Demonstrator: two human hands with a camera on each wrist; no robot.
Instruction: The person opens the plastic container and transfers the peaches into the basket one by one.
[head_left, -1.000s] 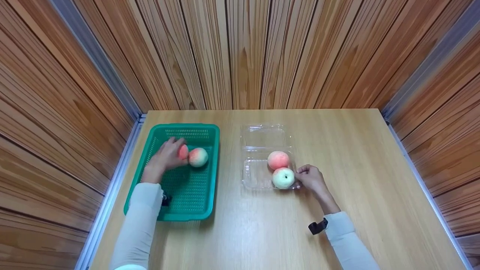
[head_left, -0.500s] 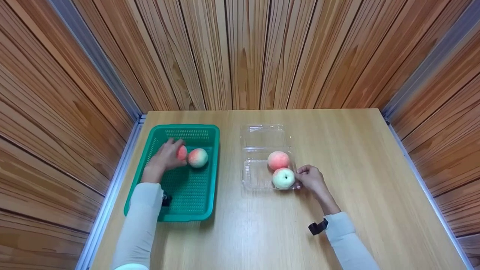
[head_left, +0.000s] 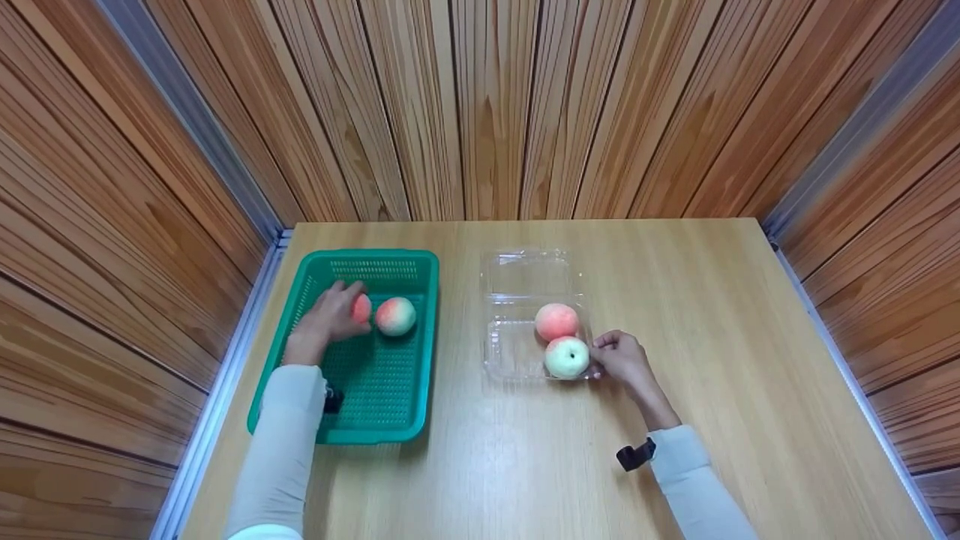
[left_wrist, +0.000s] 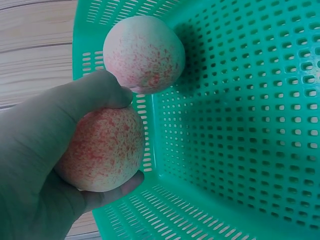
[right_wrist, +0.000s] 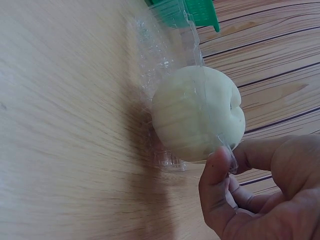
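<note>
Inside the green basket point(head_left: 416, 375), my left hand point(head_left: 324, 319) grips a reddish peach point(left_wrist: 107, 150), thumb on one side and fingers curled round the other. A second peach point(head_left: 396, 316), half pale and half red, lies just right of that hand in the basket. To the right stands an open clear plastic clamshell box point(head_left: 510, 352) with a pink peach point(head_left: 556, 321) and a pale peach point(head_left: 567, 357) at its right side. My right hand point(head_left: 622, 356) pinches the rim of the box between thumb and finger, beside the pale peach, as the right wrist view shows.
Basket and box both rest on a light wooden table point(head_left: 480, 465), with a strip of tabletop between them. The box's lid point(head_left: 529, 271) lies folded back toward the far edge. Wood-panelled walls point(head_left: 495, 112) enclose the table at the back and sides.
My left hand has shifted slightly left with its peach, so the gap to the other basket peach has widened a little. The right hand has stayed in place on the box rim.
</note>
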